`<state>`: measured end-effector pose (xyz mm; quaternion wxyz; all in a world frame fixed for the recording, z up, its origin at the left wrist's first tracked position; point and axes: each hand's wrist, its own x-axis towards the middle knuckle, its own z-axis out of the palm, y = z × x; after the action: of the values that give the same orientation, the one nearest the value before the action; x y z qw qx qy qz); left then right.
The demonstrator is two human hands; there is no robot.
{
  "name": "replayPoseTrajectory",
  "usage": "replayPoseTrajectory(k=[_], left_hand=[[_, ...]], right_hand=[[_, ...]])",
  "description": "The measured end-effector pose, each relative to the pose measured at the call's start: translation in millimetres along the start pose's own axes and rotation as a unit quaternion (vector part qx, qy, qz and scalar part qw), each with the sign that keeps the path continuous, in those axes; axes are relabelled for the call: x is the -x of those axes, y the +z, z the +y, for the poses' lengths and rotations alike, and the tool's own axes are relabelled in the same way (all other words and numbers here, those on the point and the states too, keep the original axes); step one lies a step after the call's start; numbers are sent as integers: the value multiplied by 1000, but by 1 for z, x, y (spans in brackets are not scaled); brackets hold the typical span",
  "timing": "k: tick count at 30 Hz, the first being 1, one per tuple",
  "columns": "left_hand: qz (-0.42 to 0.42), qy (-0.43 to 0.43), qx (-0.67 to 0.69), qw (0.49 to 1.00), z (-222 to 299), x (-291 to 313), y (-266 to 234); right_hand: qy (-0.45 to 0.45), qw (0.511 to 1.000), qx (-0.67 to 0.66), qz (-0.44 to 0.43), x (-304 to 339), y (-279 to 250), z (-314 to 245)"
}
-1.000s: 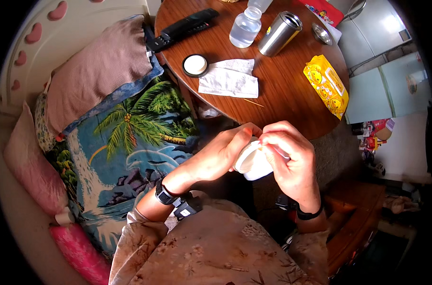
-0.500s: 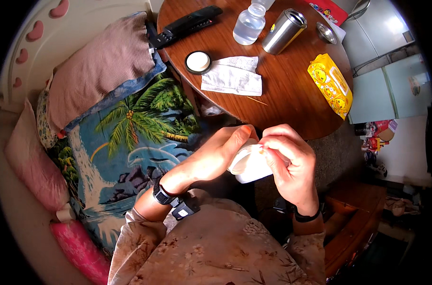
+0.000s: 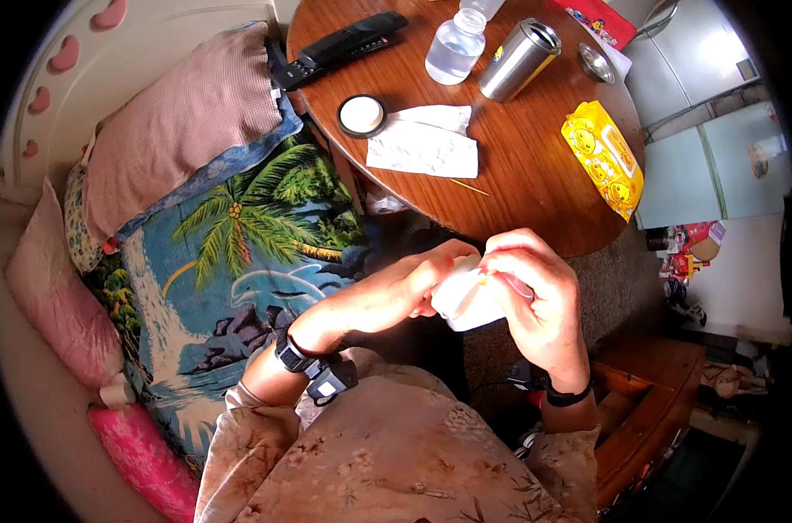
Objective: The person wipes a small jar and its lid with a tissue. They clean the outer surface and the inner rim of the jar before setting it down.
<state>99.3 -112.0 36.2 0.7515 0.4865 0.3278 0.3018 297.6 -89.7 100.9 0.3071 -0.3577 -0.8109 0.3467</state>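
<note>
Small white container point(image 3: 467, 301), tilted, betw. both hands' fingers point(image 3: 500, 261)

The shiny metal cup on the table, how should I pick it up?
Wrap your hand around the middle of the metal cup's smooth round side, coming from the side facing the person's seat. It stands upright with its top open, and the clear plastic bottle stands close on its left, so the near side is freer. The straight wall gives an even hold. The lid lies apart.
</note>
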Motion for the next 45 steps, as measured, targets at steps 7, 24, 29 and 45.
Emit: replayPoseTrajectory(k=[7, 24, 29, 45], left_hand=[[36, 76, -16, 996, -10, 1, 8], [49, 137, -157, 977, -21, -16, 1], [26, 85, -61, 994, -20, -15, -4], [27, 154, 12, 988, -5, 3, -11]], right_hand=[[18, 998, -35, 46, 7, 3, 5], [-97, 985, 132, -60, 2, 16, -17], [-59, 998, 9, -22, 6, 8, -9], [131, 815, -548, 138, 26, 1, 28]])
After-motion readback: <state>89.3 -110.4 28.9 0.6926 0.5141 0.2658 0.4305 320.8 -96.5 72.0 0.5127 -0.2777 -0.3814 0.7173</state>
